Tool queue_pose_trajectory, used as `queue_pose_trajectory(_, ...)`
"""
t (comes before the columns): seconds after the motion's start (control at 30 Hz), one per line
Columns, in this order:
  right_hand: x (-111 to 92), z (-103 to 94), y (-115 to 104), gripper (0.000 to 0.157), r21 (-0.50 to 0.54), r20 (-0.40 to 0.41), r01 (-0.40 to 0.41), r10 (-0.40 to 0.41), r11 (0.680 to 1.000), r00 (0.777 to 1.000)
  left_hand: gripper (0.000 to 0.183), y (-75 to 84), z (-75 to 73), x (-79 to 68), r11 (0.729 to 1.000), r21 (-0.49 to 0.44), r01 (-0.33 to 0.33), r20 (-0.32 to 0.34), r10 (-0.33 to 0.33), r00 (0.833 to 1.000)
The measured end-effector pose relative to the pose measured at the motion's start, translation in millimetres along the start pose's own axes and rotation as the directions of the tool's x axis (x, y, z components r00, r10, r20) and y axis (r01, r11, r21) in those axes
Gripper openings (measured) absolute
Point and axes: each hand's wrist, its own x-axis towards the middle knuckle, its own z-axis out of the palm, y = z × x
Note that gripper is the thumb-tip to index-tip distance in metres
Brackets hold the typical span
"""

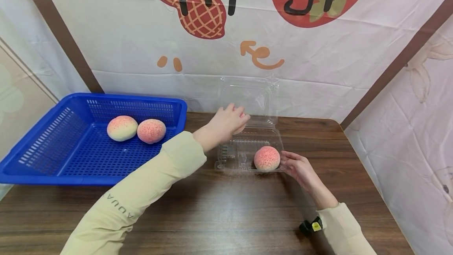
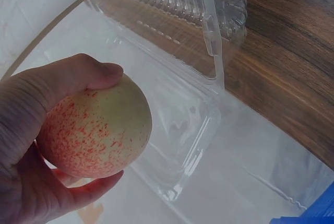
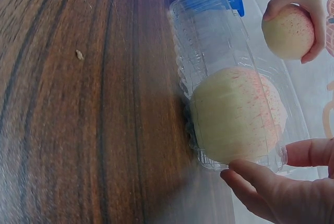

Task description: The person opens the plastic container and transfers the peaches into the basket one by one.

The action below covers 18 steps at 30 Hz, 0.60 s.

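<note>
altogether two hands (image 1: 229,120) (image 1: 300,169), four peach-like balls (image 1: 267,158) (image 1: 122,128) (image 1: 151,131) (image 2: 99,130), one clear container (image 1: 245,156), one basket (image 1: 93,150)

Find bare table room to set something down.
Free: table in front of the clear container, between the sleeves, and right of it, beyond the right hand. Crowded: container's right side, with a peach-like ball and that hand; the left hand holds another ball before the raised lid.
</note>
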Motion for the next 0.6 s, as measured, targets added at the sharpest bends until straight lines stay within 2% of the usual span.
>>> queue_pose_trajectory(0.2,0,0.1,0,0.048,-0.006,0.002,0.006,-0.006,1.0,1.0,0.042,-5.6,1.4,-2.3,1.0,-0.003,0.008,-0.06,-0.008,0.998)
queue_pose_trajectory(0.6,-1,-0.1,-1,0.048,0.004,-0.006,-0.006,0.006,1.0,1.0,0.053,-14.1,-2.9,-7.1,0.999,0.012,0.037,-0.054,-0.036,0.998)
